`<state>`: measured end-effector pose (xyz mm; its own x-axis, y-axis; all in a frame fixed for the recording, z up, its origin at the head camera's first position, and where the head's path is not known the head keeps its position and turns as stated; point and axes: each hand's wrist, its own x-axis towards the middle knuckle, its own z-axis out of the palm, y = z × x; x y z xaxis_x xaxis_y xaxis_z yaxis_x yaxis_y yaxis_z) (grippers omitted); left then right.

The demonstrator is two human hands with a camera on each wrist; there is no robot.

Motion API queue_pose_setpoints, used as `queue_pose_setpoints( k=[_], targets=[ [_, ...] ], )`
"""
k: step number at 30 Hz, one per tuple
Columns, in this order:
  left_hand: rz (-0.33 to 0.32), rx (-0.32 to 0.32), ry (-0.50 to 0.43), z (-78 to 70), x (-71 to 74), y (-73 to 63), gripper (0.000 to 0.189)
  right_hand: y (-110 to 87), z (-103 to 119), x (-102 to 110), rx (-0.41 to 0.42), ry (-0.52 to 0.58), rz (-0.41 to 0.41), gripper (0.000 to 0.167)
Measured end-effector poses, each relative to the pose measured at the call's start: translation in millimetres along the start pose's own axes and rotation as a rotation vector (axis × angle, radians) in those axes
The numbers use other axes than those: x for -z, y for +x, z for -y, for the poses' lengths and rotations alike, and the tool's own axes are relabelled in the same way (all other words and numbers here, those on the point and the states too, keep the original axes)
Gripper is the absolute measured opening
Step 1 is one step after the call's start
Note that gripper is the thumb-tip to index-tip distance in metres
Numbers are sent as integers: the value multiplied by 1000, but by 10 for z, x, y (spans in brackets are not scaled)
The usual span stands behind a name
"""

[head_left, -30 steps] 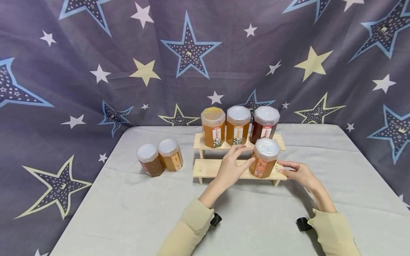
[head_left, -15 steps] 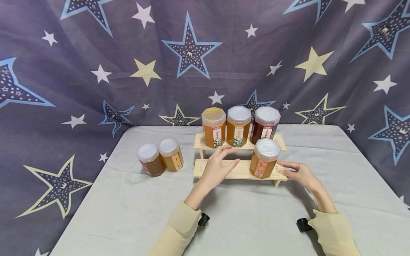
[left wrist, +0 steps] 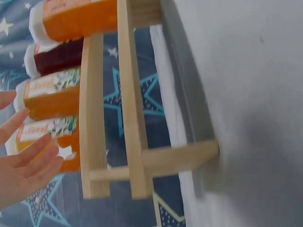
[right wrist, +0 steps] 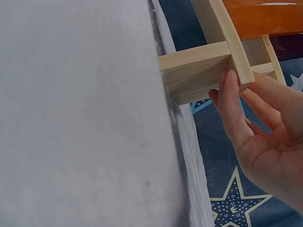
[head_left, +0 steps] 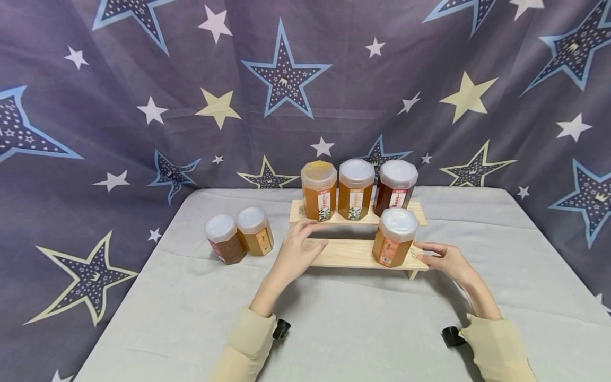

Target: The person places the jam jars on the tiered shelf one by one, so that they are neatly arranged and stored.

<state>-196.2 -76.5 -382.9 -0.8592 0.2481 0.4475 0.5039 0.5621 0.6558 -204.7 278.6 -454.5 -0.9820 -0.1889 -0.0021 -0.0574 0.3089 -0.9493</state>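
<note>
A two-step wooden rack [head_left: 343, 253] stands on the table. One honey jar with an orange label [head_left: 394, 236] is upright at the right of its lower step. My right hand [head_left: 451, 262] pinches the right end of that step; in the right wrist view the thumb and fingers lie on either side of the board [right wrist: 236, 52]. My left hand [head_left: 293, 254] is over the left end of the lower step, fingers spread and holding nothing. On the upper step stand two amber jars [head_left: 319, 191] [head_left: 355, 190] and a dark red jar [head_left: 395, 187].
Two more lidded jars, one brown [head_left: 226, 241] and one golden [head_left: 255, 232], stand side by side on the grey tablecloth [head_left: 167, 297], left of the rack. Behind the table hangs a purple-grey curtain [head_left: 363, 116] printed with stars.
My left hand has come away from the orange-label jar and moved left along the lower step. The jar stays where it was. My right hand keeps its place at the rack's end.
</note>
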Motion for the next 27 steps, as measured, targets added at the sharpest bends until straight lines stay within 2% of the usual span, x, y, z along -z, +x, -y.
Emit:
queue_pose_setpoints(
  k=[3,7,10,12,19,23,27],
  targets=[
    [-3,27,5,33,95,-19,29,-6,3,-1,-5,-4,-2,48],
    [-46,1,19,84,210,-13,29,-8,4,0,-7,-12,-4,49],
    [-90,-43,48,131,294,-5,28,-10,8,-2,-3,-14,-6,48],
    [-103,-41,69,159,362,-4,29,-11,13,-3,5,-11,-5,47],
    [-141,42,110,268,632,-34,31,-16,22,-5,5,-6,-6,48],
    [-185,61,105,359,777,-57,32,-9,17,-5,-3,-5,-5,48],
    [-210,112,107,430,909,-95,34,-4,9,-1,-1,-4,0,48]
  ],
)
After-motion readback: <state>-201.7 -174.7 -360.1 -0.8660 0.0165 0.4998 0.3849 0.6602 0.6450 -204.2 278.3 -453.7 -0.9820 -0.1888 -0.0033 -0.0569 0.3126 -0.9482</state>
